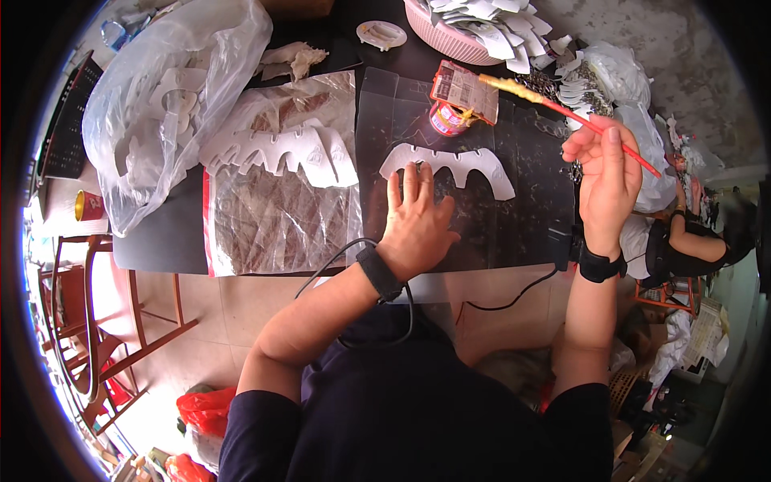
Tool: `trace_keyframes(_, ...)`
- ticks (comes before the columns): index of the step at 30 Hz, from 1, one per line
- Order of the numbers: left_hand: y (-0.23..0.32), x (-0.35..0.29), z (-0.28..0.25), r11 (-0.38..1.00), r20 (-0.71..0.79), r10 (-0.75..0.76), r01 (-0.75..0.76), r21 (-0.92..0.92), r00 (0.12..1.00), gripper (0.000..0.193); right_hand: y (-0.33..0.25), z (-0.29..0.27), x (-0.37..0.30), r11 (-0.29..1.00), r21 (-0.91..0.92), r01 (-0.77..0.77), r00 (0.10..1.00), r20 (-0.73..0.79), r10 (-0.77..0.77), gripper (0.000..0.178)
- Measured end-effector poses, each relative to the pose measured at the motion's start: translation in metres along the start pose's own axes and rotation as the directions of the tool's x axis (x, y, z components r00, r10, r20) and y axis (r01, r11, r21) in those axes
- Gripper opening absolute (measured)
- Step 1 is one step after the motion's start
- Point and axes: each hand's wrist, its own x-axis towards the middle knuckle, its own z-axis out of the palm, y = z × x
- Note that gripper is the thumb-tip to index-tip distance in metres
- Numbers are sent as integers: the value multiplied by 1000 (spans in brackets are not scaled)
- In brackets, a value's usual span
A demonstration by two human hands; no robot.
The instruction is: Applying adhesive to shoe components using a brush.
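I'm resting my spread left hand (418,229) on the white cutout (452,158), my side of the pink tin (448,120), right hand (607,165) pinching the red brush (566,112) right of the tin, and risking stray drips from its yellow-coated tip (511,87) or the cutout slipping under too light a touch
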Motion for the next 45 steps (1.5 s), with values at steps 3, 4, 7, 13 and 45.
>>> trace_keyframes(3,1,-3,-3,1000,-17,3,-3,1,1000,49,0,-5,-2,993,-1,-120,993,-1,120,29)
trace_keyframes(4,1,-4,-3,1000,-16,3,-3,0,1000,49,1,-7,-2,993,-2,-121,993,-1,121,29)
trace_keyframes(7,2,-7,-2,1000,-26,4,-5,-11,1000,51,3,-14,0,950,239,-202,977,-18,212,30)
trace_keyframes(13,-5,-13,-1,1000,36,-16,16,4,999,58,27,-3,-17,773,454,-442,886,90,454,28)
trace_keyframes(45,-8,-7,-7,999,21,31,-31,32,999,69,84,-3,-48,745,226,-627,761,-25,648,21)
